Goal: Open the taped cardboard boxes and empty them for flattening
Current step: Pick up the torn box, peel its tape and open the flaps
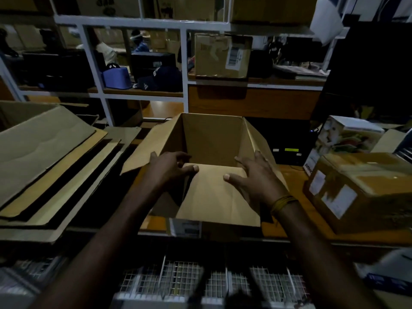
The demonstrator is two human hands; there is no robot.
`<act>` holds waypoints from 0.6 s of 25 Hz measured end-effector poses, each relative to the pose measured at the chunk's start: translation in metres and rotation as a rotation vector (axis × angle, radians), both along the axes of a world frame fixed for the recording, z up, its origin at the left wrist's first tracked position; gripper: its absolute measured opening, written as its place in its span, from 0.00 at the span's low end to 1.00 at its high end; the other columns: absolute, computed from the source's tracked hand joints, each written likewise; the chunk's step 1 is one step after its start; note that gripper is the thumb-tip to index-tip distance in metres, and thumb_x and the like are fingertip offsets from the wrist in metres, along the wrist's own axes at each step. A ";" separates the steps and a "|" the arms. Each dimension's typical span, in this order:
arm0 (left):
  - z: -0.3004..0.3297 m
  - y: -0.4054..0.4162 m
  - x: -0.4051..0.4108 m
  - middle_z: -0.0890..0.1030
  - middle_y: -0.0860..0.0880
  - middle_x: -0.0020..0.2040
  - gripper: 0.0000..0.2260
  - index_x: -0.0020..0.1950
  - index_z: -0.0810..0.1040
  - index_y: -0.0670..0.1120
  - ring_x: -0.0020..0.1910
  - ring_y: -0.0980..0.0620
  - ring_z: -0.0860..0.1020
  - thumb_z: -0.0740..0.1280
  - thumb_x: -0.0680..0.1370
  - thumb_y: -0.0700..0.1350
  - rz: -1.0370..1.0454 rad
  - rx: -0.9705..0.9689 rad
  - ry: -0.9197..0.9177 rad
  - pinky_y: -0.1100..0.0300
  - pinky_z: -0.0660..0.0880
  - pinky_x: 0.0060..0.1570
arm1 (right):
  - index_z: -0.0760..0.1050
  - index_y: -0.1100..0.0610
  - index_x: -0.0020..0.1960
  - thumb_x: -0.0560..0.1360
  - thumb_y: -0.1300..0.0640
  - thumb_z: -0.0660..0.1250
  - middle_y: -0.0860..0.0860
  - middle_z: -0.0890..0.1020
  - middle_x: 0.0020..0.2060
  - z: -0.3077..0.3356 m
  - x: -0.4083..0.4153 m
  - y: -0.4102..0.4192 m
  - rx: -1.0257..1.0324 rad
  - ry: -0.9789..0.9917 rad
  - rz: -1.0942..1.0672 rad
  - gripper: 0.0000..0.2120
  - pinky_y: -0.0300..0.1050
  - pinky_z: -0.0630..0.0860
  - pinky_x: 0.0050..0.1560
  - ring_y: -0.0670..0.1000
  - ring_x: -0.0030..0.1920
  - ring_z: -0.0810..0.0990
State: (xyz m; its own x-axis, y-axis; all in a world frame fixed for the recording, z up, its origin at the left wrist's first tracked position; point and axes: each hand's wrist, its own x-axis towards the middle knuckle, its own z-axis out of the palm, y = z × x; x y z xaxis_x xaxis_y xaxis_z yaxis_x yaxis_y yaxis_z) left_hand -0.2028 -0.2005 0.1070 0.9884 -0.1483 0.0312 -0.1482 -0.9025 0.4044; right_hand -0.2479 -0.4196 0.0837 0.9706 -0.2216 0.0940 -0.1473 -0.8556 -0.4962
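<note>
From the head view, the open box sat dead centre on the table, seemingly empty. Our left hand curled over the 9 o'clock wall; our right hand lay flat-fingered on the 6 o'clock flap, likely steadying it for flattening. A taped box waited at 3 o'clock

bare forearms, yellow thread wristband
</note>
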 end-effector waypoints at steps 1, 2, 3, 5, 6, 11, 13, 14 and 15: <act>-0.002 0.000 -0.002 0.76 0.48 0.68 0.22 0.71 0.73 0.54 0.70 0.46 0.67 0.66 0.78 0.58 -0.005 -0.012 -0.036 0.43 0.55 0.74 | 0.65 0.44 0.75 0.74 0.37 0.68 0.54 0.50 0.80 -0.003 -0.009 0.005 -0.015 -0.034 -0.026 0.32 0.60 0.61 0.73 0.59 0.78 0.51; -0.001 -0.001 -0.010 0.76 0.49 0.68 0.22 0.70 0.73 0.55 0.71 0.47 0.67 0.68 0.78 0.58 -0.004 0.006 -0.063 0.42 0.55 0.74 | 0.67 0.44 0.73 0.73 0.39 0.70 0.55 0.52 0.79 -0.006 -0.015 0.012 -0.026 -0.075 -0.062 0.31 0.59 0.63 0.72 0.60 0.77 0.53; -0.008 -0.001 -0.013 0.75 0.49 0.70 0.22 0.70 0.73 0.56 0.72 0.47 0.66 0.69 0.77 0.58 0.022 -0.013 -0.090 0.41 0.56 0.74 | 0.68 0.44 0.72 0.72 0.41 0.71 0.56 0.53 0.78 -0.009 -0.021 0.018 -0.029 -0.113 -0.106 0.30 0.59 0.66 0.71 0.61 0.77 0.55; -0.012 -0.001 -0.020 0.66 0.48 0.76 0.25 0.72 0.71 0.59 0.75 0.47 0.62 0.70 0.76 0.57 0.081 -0.039 -0.075 0.42 0.62 0.72 | 0.68 0.45 0.69 0.71 0.43 0.73 0.56 0.54 0.76 -0.013 -0.029 0.029 -0.028 -0.168 -0.187 0.29 0.58 0.72 0.68 0.62 0.74 0.58; -0.013 -0.002 -0.023 0.62 0.48 0.78 0.26 0.72 0.70 0.61 0.76 0.46 0.62 0.71 0.75 0.58 0.111 -0.045 -0.072 0.44 0.64 0.70 | 0.68 0.45 0.69 0.71 0.43 0.74 0.56 0.54 0.75 -0.014 -0.032 0.033 -0.027 -0.184 -0.214 0.29 0.57 0.73 0.66 0.62 0.73 0.59; -0.022 -0.001 -0.027 0.64 0.46 0.76 0.26 0.70 0.73 0.60 0.71 0.43 0.68 0.74 0.73 0.57 0.116 -0.079 -0.199 0.44 0.70 0.68 | 0.67 0.45 0.69 0.69 0.45 0.76 0.56 0.54 0.72 -0.017 -0.036 0.044 0.009 -0.230 -0.249 0.32 0.52 0.76 0.61 0.62 0.70 0.64; -0.024 0.000 -0.028 0.65 0.46 0.75 0.26 0.69 0.74 0.59 0.70 0.43 0.69 0.74 0.72 0.56 0.128 -0.085 -0.246 0.46 0.71 0.66 | 0.68 0.45 0.68 0.69 0.47 0.77 0.56 0.53 0.73 -0.018 -0.033 0.049 0.031 -0.254 -0.252 0.31 0.53 0.76 0.63 0.62 0.69 0.65; -0.024 -0.001 -0.031 0.65 0.47 0.74 0.25 0.69 0.74 0.59 0.69 0.43 0.69 0.74 0.72 0.56 0.137 -0.086 -0.260 0.47 0.72 0.64 | 0.69 0.44 0.67 0.69 0.47 0.77 0.56 0.52 0.73 -0.018 -0.031 0.052 0.037 -0.262 -0.256 0.30 0.54 0.76 0.63 0.62 0.69 0.65; -0.023 -0.002 -0.034 0.65 0.47 0.74 0.25 0.69 0.74 0.59 0.69 0.42 0.69 0.74 0.73 0.55 0.151 -0.081 -0.260 0.48 0.72 0.62 | 0.69 0.43 0.66 0.68 0.47 0.77 0.56 0.52 0.73 -0.019 -0.029 0.056 0.038 -0.264 -0.260 0.30 0.55 0.76 0.63 0.63 0.69 0.65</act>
State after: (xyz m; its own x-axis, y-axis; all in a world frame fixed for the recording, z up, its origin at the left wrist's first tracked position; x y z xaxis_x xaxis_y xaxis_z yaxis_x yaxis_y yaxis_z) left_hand -0.2365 -0.2029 0.0839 0.9563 0.0124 0.2920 -0.1233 -0.8887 0.4417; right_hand -0.2773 -0.3640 0.0649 0.8249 -0.4658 0.3203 -0.2203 -0.7867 -0.5767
